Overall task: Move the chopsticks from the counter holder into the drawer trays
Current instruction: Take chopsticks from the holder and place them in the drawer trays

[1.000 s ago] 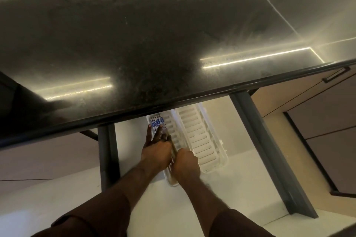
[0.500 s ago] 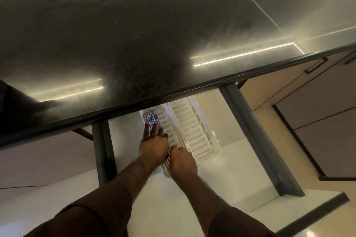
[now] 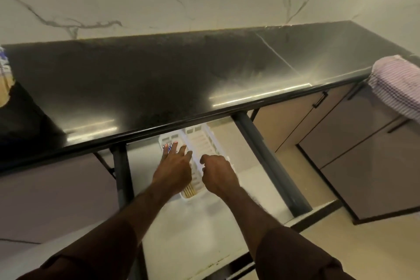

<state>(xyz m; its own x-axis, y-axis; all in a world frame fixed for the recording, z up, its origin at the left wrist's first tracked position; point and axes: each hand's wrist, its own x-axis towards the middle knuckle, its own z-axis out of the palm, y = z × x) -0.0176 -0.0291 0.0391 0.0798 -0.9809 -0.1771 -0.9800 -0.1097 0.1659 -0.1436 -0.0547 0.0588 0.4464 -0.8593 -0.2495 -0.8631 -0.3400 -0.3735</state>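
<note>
In the open drawer (image 3: pixel 204 229) below the dark surface (image 3: pixel 159 79), the chopsticks (image 3: pixel 189 191) lie in the left white tray (image 3: pixel 197 185). The left hand (image 3: pixel 173 167) rests flat on them, grip spread apart. At 3 o'clock, the right hand (image 3: pixel 217 171) hovers, grip loosely curled, empty.

Chopsticks (image 3: pixel 189 191) mostly under left hand (image 3: pixel 173 171)

We see the left hand (image 3: pixel 173 171) spread flat over chopsticks (image 3: pixel 189 191) in the left tray (image 3: pixel 198 185), the right hand (image 3: pixel 218 174) loosely curled just beside it.
</note>
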